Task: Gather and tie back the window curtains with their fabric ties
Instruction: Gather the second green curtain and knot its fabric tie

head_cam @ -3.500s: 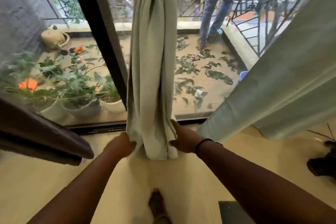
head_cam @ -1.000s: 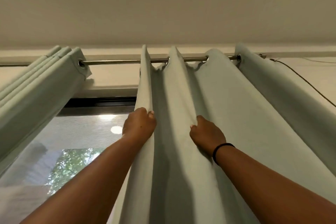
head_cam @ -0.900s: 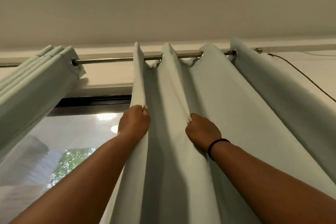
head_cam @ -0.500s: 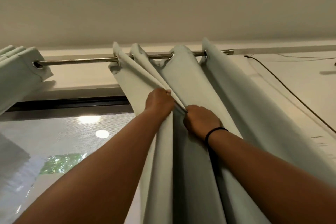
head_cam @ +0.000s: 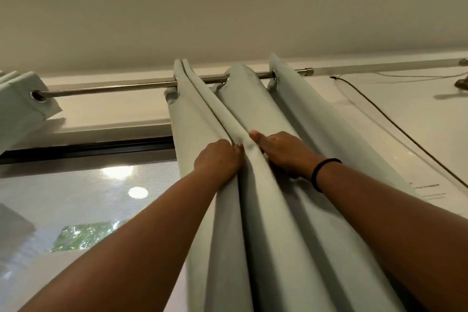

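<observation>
Item: pale green curtain [head_cam: 266,210], hung by metal rings on a steel rod [head_cam: 114,87], in the gathering step of the tie-back task. Left hand [head_cam: 219,159]: fingers curled over the outermost fold, which is gripped with the fingertips tucked into the crease just beside the next pleat. Right hand [head_cam: 283,152]: laid against the neighbouring pleat with the fingers fairly straight and pointing up toward the rod, so the cloth is pressed rather than pinched; the thumb and the undersides of the fingers are hidden, so a hold beneath cannot be ruled out. A black band [head_cam: 321,172] is worn at that wrist. The two leading folds are brought close together between the hands; above the fingertips they run up to the rod nearly touching. A second curtain [head_cam: 22,99], already bunched, is seen well to the left of the left fingers. No fabric tie is in view. Judgement: gathering is partly done; the remaining pleats to the right of the right fingers need drawing in before a tie is fetched and wrapped lower down.
</observation>
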The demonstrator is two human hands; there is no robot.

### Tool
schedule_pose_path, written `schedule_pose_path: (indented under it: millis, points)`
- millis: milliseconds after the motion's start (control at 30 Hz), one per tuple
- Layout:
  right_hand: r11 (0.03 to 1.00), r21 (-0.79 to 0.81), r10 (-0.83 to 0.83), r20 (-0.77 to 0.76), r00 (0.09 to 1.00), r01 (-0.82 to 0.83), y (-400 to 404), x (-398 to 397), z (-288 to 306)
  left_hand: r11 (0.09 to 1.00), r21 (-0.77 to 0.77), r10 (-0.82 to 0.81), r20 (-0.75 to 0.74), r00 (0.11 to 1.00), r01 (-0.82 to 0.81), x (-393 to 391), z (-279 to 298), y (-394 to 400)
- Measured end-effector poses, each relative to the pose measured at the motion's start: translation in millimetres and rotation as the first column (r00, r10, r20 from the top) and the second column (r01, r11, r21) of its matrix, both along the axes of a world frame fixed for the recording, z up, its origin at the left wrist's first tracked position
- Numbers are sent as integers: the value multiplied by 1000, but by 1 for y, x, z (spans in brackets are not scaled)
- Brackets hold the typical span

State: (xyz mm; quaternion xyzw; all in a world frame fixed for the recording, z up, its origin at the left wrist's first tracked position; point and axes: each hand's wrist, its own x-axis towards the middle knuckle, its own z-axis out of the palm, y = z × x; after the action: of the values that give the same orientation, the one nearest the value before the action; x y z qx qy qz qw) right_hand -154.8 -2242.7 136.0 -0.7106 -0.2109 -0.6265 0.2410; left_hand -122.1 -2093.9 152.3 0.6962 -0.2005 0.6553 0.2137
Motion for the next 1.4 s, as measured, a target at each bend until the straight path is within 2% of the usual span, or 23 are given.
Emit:
schedule_pose_path:
  millis: [33,67,133,167,200,267,367,500,633,933,1167,1300,1400]
  points:
    - [998,57,39,40,998,-42,2,1,-1,999,-49,11,16,1000,-10,0,-1,10]
    - [994,111,-30,116,993,17,2,3,-1,995,-101,7,35,999,-3,-2,-2,20]
    - [904,275,-391,223,893,327,-2,6,1,981,-188,-29,54,998,38,-8,0,41]
    - [847,326,-495,200,845,419,-2,8,3,974,-217,-51,51,997,60,-11,2,52]
    - [821,350,-525,156,836,451,-1,10,3,969,-235,-70,42,997,77,-16,3,61]
    - [852,361,-430,69,900,379,2,13,7,970,-232,-70,14,997,71,-25,4,76]
    - [904,331,-302,43,952,272,14,16,11,980,-198,7,-13,1000,-10,-30,7,96]
    - [908,288,-319,4,948,304,32,9,18,983,-181,24,33,999,-18,-31,12,116]
    - [923,248,-312,33,949,295,57,5,28,988,-156,-5,53,999,13,-33,12,129]
    - [967,152,-215,70,974,203,137,6,49,956,-177,-225,74,971,235,-32,10,161]
    - [992,-83,-84,125,989,95,227,-4,58,898,-269,-339,84,937,349,-39,8,193]
    - [989,-132,-61,85,994,72,194,-1,54,870,-279,-410,53,911,407,-26,4,186]
    - [986,-153,71,31,997,-65,159,5,44,867,-310,-414,-12,910,390,-17,4,162]
